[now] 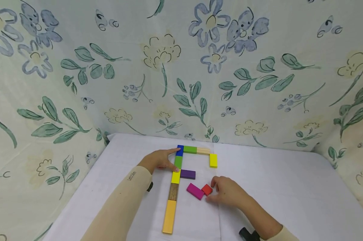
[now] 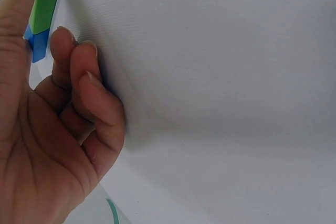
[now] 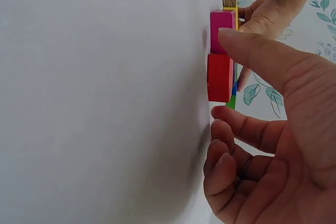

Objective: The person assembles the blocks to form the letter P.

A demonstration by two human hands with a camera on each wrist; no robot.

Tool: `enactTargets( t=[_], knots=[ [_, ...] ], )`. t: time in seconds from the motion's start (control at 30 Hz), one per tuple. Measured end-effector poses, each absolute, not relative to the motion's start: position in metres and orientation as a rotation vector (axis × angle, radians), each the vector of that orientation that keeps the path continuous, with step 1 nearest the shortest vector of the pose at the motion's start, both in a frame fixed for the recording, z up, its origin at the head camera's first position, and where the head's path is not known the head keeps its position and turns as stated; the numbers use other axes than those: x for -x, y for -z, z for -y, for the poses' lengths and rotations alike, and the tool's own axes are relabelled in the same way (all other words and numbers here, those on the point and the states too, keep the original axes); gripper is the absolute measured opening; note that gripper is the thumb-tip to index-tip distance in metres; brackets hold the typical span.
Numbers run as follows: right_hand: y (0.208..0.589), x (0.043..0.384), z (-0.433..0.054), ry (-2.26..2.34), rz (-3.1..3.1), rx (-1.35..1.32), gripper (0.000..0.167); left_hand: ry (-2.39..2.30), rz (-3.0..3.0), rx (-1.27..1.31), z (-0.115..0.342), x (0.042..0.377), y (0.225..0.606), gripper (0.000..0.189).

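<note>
My left hand (image 1: 159,160) rests at a straight column of blocks. Its index fingertip touches the blue block (image 1: 179,153) at the far end, its thumb the yellow block (image 1: 175,178); a green block (image 1: 178,162) lies between these two. The other left fingers curl loosely beside the column in the left wrist view. My right hand (image 1: 228,191) is at a small red block (image 1: 207,190), thumb and index finger spread apart around its near side. A magenta block (image 1: 194,191) meets the red one at a corner. In the right wrist view the thumb overlaps the magenta block (image 3: 221,23).
The column continues toward me with a brown wood-grain block (image 1: 173,192) and a long orange block (image 1: 169,217). From its far end, a green block (image 1: 190,149) and a ribbed wooden piece (image 1: 203,151) run right to another yellow block (image 1: 213,161). A purple block (image 1: 188,174) juts from the column.
</note>
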State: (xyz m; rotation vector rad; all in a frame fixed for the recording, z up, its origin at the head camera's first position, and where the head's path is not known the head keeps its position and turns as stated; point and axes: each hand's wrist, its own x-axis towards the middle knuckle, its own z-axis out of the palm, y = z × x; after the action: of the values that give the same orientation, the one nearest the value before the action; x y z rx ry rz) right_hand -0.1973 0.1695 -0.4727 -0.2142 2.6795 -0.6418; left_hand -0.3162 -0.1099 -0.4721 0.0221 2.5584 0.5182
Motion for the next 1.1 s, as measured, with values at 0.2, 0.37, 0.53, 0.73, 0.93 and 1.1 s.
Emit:
enactTargets(
  t=[0.2,0.37,0.53,0.73,0.93,1.1],
  knots=[
    [0.479,0.196,-0.171,0.616,-2.71,0.253,0.032,-0.519,-2.557,-0.005,0.11,0.317,0.473,0.103],
    [0.479,0.196,-0.172,0.627,-2.738,0.298,0.026,-0.513,-2.556,-0.011,0.111,0.317,0.474,0.103],
    [0.479,0.2,-0.175,0.678,-2.741,0.309,0.025,-0.499,-2.568,-0.031,0.11,0.316,0.474,0.103],
    [0.481,0.213,-0.176,0.834,-2.742,0.301,0.023,-0.507,-2.573,-0.023,0.111,0.318,0.478,0.103],
    [0.486,0.225,-0.173,0.898,-2.745,0.338,0.024,-0.502,-2.57,-0.033,0.11,0.317,0.476,0.102],
    [0.489,0.233,-0.168,0.88,-2.734,0.367,0.028,-0.513,-2.562,-0.006,0.11,0.316,0.473,0.103]
  ],
)
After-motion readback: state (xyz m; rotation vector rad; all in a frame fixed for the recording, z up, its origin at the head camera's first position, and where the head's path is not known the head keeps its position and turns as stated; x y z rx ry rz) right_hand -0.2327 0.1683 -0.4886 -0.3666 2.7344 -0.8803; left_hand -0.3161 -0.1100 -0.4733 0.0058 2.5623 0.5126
